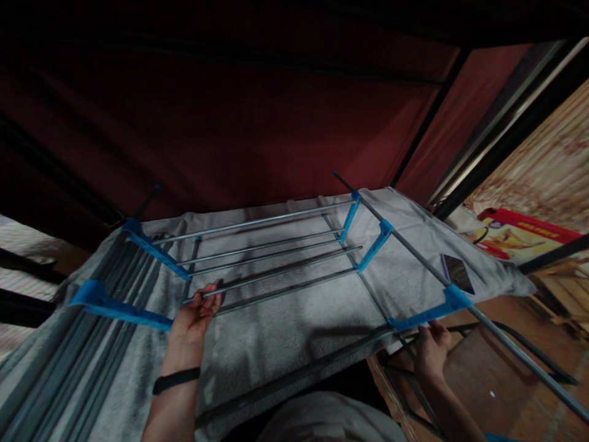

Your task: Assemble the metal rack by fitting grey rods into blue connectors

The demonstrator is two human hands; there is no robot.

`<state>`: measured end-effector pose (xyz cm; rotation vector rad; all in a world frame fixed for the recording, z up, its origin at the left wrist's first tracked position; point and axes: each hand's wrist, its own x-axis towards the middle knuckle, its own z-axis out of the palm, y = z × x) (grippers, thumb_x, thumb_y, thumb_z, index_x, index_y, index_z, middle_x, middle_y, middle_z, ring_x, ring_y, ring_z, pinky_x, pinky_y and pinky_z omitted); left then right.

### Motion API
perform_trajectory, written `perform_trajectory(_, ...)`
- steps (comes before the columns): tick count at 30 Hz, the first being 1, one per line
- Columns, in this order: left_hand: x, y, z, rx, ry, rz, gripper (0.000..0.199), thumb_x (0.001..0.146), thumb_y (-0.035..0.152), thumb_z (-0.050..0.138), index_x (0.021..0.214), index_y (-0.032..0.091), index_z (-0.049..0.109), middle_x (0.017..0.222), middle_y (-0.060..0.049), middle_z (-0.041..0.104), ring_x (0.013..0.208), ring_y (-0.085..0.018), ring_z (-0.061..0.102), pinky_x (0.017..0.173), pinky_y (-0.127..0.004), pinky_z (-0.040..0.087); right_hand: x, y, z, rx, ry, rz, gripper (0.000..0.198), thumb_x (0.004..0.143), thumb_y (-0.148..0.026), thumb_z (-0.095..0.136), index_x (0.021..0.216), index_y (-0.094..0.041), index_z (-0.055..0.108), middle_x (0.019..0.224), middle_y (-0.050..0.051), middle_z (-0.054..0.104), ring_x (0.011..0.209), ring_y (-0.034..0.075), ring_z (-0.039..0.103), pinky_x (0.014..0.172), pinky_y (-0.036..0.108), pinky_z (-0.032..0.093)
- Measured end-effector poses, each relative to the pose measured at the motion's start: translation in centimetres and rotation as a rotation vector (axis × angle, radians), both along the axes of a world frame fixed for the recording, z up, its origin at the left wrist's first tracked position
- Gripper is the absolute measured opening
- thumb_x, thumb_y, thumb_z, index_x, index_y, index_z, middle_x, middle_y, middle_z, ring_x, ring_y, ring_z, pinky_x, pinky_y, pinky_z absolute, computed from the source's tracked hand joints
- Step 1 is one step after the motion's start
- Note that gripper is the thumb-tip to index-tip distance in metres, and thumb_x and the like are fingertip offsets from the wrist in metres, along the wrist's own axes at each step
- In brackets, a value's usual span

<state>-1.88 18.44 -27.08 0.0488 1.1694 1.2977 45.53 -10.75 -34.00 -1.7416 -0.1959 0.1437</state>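
Observation:
A rack frame of grey metal tubes and blue plastic brackets lies across the grey cloth in front of me. My left hand (200, 310) is closed around the near end of a loose grey tube (285, 271), whose far end floats free near the right-hand brackets. Close to that hand is the left front blue bracket (133, 312). My right hand (432, 347) grips the lower edge of the right front blue bracket (426, 314); its fingertips are partly hidden. Crossbars (271, 219) link the left and right sides of the frame.
Several loose grey tubes (99, 350) lie side by side at the left of the cloth (276, 353). A phone (458, 274) rests near the right edge. Beyond it is a red and yellow package (524, 236). A dark red panel (257, 135) stands behind.

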Motion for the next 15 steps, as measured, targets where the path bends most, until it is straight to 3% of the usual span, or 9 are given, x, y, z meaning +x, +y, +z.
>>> perform_trajectory(5,-0.1,-1.2,0.7,0.029,0.013,0.013,0.03,0.094,0.0,0.036,0.083,0.016,0.06,0.086,-0.007,0.071,0.078,-0.017,0.071,0.073,-0.033,0.063,-3.8,0.8,1.3,0.028,0.057,0.1,0.046,0.066,-0.047,0.07,0.103,-0.023,0.056,0.098,0.0,0.058,0.093,0.021,0.055,0.089,0.035,0.043)
perform_trajectory(10,-0.2,-1.1,1.5,-0.038,0.025,0.035,0.032,0.094,-0.001,0.034,0.081,0.015,0.057,0.083,-0.007,0.071,0.074,-0.017,0.071,0.067,-0.032,0.064,-3.5,1.8,4.4,-0.049,0.016,0.145,0.059,0.071,-0.049,0.07,0.124,-0.026,0.058,0.125,0.004,0.057,0.109,0.024,0.054,0.093,0.037,0.041)
perform_trajectory(15,0.1,-1.0,0.9,-0.05,0.035,0.055,0.029,0.093,-0.001,0.037,0.083,0.015,0.059,0.081,-0.007,0.071,0.071,-0.017,0.071,0.064,-0.033,0.064,-2.9,2.3,5.0,-0.101,0.101,0.23,0.052,0.072,-0.055,0.071,0.111,-0.021,0.065,0.111,0.007,0.066,0.107,0.028,0.058,0.095,0.041,0.041)
